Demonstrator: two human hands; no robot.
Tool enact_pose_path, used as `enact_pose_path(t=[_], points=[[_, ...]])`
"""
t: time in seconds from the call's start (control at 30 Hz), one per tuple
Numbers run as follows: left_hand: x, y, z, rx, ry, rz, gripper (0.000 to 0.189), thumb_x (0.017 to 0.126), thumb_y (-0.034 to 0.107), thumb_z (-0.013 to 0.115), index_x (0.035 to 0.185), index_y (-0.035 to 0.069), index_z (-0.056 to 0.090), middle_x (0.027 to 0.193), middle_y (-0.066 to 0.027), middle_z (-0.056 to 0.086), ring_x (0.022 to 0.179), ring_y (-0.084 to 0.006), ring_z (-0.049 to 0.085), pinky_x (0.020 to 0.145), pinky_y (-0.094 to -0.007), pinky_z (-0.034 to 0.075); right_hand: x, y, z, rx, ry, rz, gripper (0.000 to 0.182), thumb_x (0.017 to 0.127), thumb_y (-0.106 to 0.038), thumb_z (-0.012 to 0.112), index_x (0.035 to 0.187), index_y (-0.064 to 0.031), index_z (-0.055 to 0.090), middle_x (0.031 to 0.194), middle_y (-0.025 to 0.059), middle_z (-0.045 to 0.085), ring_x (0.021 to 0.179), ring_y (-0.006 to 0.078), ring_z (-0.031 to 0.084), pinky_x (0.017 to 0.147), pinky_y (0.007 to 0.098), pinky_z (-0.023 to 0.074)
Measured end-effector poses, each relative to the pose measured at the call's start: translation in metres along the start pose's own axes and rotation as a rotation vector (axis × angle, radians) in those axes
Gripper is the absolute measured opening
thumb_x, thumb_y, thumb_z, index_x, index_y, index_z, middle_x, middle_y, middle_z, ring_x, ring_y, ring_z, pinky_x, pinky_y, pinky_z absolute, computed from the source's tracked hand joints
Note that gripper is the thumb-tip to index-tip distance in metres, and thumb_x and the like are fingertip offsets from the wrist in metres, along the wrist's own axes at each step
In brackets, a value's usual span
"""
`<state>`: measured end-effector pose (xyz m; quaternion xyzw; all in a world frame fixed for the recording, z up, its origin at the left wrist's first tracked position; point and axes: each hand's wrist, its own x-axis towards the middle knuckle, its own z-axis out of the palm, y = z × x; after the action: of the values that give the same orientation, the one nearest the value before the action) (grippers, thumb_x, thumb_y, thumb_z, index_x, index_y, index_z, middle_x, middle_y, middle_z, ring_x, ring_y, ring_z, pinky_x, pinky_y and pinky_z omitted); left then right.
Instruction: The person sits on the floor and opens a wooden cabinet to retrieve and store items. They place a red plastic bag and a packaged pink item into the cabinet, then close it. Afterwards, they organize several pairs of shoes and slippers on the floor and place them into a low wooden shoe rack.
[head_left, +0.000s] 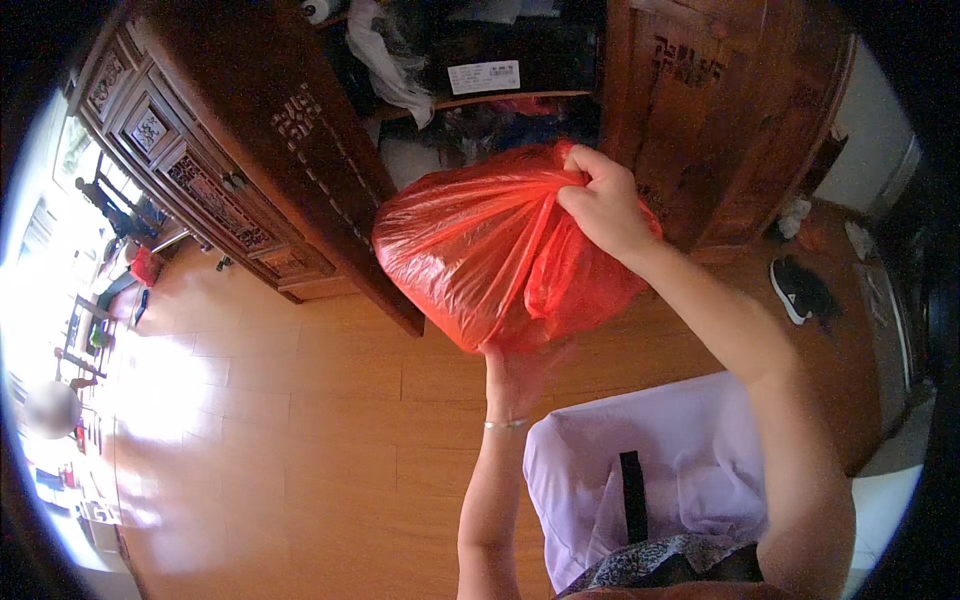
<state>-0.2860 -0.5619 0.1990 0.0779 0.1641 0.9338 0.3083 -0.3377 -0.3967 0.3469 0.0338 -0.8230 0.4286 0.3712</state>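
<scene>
A full red plastic bag (465, 247) hangs in front of an open wooden cabinet, its thin film gathered into folds towards the top right. My right hand (604, 199) grips the bunched neck of the bag. From below, my left hand (514, 375), with a bracelet at the wrist, reaches up against the underside of the bag. Red film covers its fingers, so their pose is hidden. What the bag contains cannot be made out.
Carved wooden cabinet doors (315, 165) stand open on both sides of shelves holding a black box (540, 45) with a label and white plastic film (379, 60). A black shoe (795, 289) lies on the floor at right. Light purple cloth (585, 427) is below my arms.
</scene>
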Motion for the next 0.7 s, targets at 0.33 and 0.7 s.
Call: enact_pose_path(t=[0.33, 0.7], points=[[0.071, 0.0, -0.016, -0.272, -0.19, 0.207, 0.107, 0.05, 0.072, 0.053, 0.132, 0.016, 0.014, 0.137, -0.0075, 0.016, 0.123, -0.034, 0.019, 0.09, -0.0644, 0.023, 0.002, -0.004, 0.032, -0.192, 0.052, -0.341, 0.016, 0.056, -0.002, 0.057, 0.069, -0.0039, 0.047, 0.067, 0.0094, 0.045, 0.066, 0.0251, 0.047, 0.057, 0.0335, 0.0373], [0.121, 0.022, -0.049, -0.228, -0.155, 0.388, 0.087, 0.065, 0.068, 0.042, 0.13, 0.014, 0.022, 0.132, -0.0117, 0.026, 0.12, -0.0344, 0.025, 0.094, -0.056, 0.027, -0.027, 0.05, 0.057, -0.13, -0.12, -0.451, 0.025, 0.06, -0.014, 0.063, 0.078, -0.0062, 0.047, 0.075, 0.014, 0.04, 0.069, 0.0313, 0.042, 0.06, 0.0411, 0.0349]])
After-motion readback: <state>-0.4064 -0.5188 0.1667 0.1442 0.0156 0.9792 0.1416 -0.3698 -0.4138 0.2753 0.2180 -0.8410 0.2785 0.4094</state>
